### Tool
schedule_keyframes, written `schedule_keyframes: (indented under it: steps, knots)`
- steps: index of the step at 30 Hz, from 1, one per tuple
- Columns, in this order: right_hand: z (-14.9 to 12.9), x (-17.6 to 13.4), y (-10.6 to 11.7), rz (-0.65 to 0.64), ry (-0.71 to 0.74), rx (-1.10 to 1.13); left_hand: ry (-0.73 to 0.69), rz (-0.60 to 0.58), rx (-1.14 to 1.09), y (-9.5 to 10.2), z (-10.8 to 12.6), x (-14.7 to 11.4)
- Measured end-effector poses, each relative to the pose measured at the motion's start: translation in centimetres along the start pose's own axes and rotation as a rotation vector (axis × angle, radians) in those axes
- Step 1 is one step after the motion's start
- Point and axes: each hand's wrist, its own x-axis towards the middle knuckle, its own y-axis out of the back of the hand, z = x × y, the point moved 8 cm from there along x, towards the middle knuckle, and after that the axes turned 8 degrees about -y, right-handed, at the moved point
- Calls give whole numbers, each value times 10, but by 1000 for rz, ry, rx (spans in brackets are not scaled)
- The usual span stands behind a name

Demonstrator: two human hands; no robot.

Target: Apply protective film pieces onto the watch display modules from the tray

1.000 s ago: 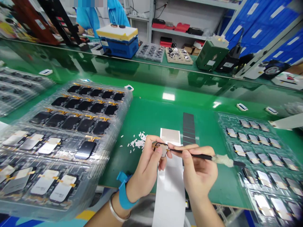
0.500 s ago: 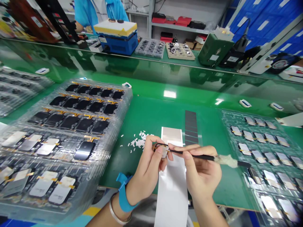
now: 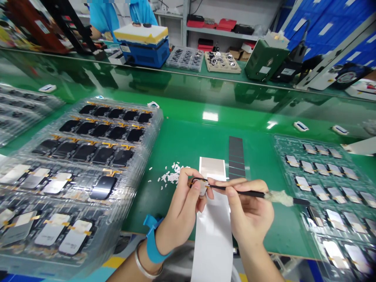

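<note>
Left hand (image 3: 179, 213) pinched small silver-backed part (image 3: 202, 190), up by white strip (image 3: 213, 239). Right hand (image 3: 254, 207) gripped black tool (image 3: 251, 193), tip right at it. Left tray stack (image 3: 102, 260) was pretty loaded: far rows black screens (image 3: 85, 152), near rows mostly silver panels (image 3: 75, 237). Right tray (image 3: 281, 147) held silver-backed pieces (image 3: 335, 219) too. Far clear tray (image 3: 183, 67), beige tray (image 3: 223, 71) had small parts.

Your left grip (image 3: 179, 207) has one small part (image 3: 203, 189); your right grip (image 3: 252, 216) has one black tool (image 3: 249, 193). Left of both, you have three far rows of five dark screens (image 3: 85, 152), then one row with three silver panels (image 3: 58, 183) and one dark screen. Well beyond them, you face one blue box (image 3: 147, 54) and two parts trays (image 3: 223, 70).
</note>
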Motion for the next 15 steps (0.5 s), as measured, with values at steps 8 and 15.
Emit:
schedule_keyframes:
  steps: [8,15]
  knots:
    - [2,1,0,2,-6,12,-5,-2,3,-1,0,0]
    - [5,0,2,7,-41,16,-1,3,2,0,-1,0]
